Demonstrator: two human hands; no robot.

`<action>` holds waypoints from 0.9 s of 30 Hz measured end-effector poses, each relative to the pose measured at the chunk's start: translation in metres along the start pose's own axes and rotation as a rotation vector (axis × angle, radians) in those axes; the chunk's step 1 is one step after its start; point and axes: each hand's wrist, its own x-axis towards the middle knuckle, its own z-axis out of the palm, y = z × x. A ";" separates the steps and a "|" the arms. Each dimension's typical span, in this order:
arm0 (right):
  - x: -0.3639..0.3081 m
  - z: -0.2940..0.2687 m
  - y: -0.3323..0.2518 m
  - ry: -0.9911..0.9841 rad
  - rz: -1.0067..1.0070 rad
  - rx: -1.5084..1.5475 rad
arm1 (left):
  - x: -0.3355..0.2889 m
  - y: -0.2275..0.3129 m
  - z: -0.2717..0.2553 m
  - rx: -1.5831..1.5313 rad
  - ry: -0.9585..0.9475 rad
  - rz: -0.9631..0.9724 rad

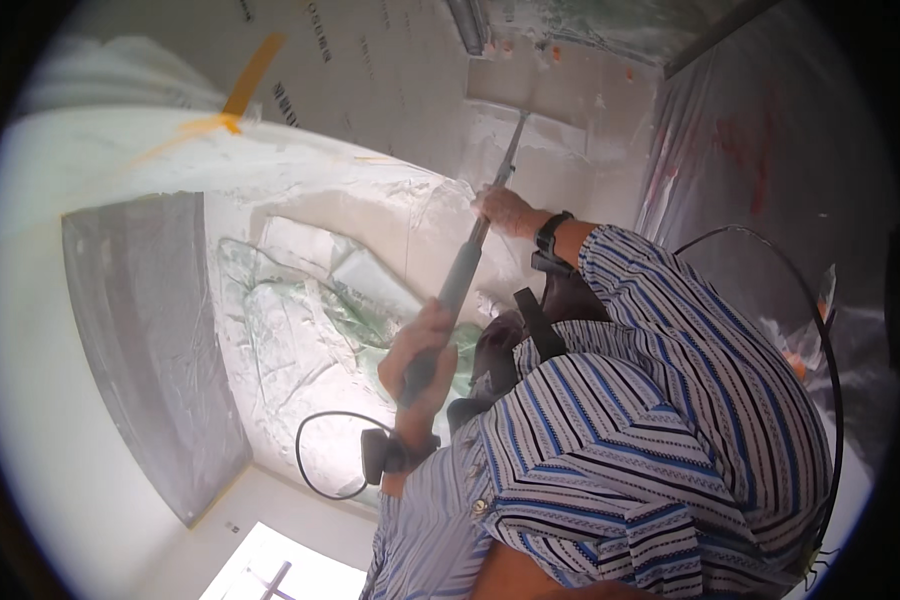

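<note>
Both my hands grip a long grey pole that runs up and away from me. My left hand is closed around the pole's lower end, with a black device strapped at that wrist. My right hand is closed higher up where the pole narrows to a thin metal rod, and a black watch sits on that wrist. The rod ends at a wide flat blade lying against a white plastered surface. Blue and white striped sleeves cover both forearms.
A grey unpainted patch covers the white wall at the left. Crumpled plastic sheeting lies beyond my hands and more hangs at the right. Orange tape crosses the upper left. A black cable loops near my left wrist.
</note>
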 end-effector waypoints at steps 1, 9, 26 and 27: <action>-0.005 0.006 -0.014 0.000 -0.007 0.000 | -0.012 0.004 -0.007 -0.004 -0.009 -0.043; -0.021 0.055 -0.085 0.019 0.029 -0.004 | -0.052 0.021 -0.071 -0.048 -0.048 -0.135; -0.042 -0.037 0.082 0.173 0.198 -0.305 | 0.059 -0.028 0.022 -0.167 -0.318 0.117; -0.039 -0.041 0.101 0.170 0.194 -0.315 | 0.071 -0.032 0.033 -0.198 -0.338 0.077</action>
